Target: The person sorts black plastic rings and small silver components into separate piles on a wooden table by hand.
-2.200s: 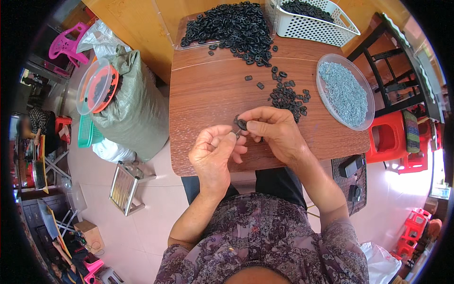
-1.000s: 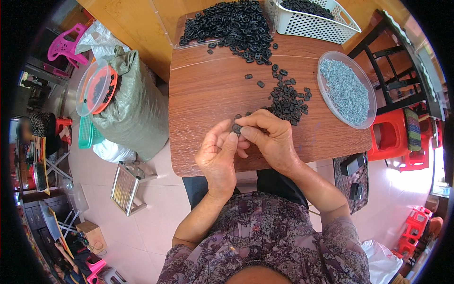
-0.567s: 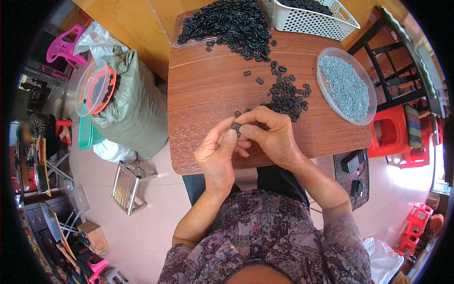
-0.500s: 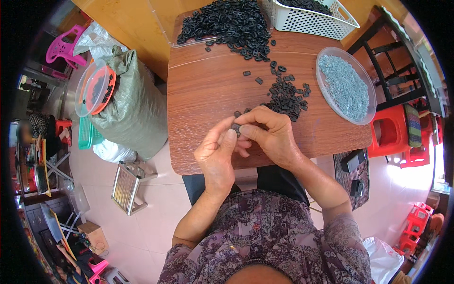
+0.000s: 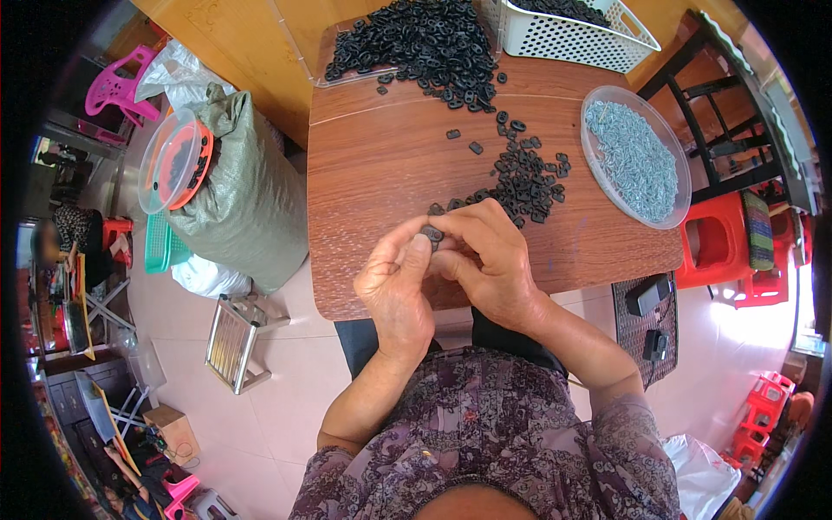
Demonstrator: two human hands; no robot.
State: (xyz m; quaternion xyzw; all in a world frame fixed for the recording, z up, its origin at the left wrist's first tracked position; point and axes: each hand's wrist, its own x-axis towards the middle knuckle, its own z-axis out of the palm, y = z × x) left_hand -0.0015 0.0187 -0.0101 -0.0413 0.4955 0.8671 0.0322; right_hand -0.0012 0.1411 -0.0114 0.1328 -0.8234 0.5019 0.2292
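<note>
Over the near part of the brown wooden table (image 5: 373, 173), my left hand (image 5: 392, 290) pinches a small black plastic piece (image 5: 432, 233) between thumb and forefinger. The piece looks flat with rounded ends. My right hand (image 5: 503, 269) is closed beside it, its bent fingers meeting the left fingertips. What lies inside the right fingers, if anything, is hidden. Just beyond my hands is a small pile of like black pieces (image 5: 524, 182), partly covered by the right hand. A clear round tub (image 5: 590, 154) of thin silvery metal parts, perhaps screws, stands to the right.
A large heap of black oval pieces (image 5: 416, 52) lies at the table's far side, next to a white perforated basket (image 5: 581, 42) holding more. Left of the table stands a full grey-green sack (image 5: 251, 191) with an orange bowl on top. Red stools (image 5: 715, 238) are at the right.
My right hand has shifted slightly, its thumb drawing down away from the black piece. The left hand keeps its pinch almost in place.
</note>
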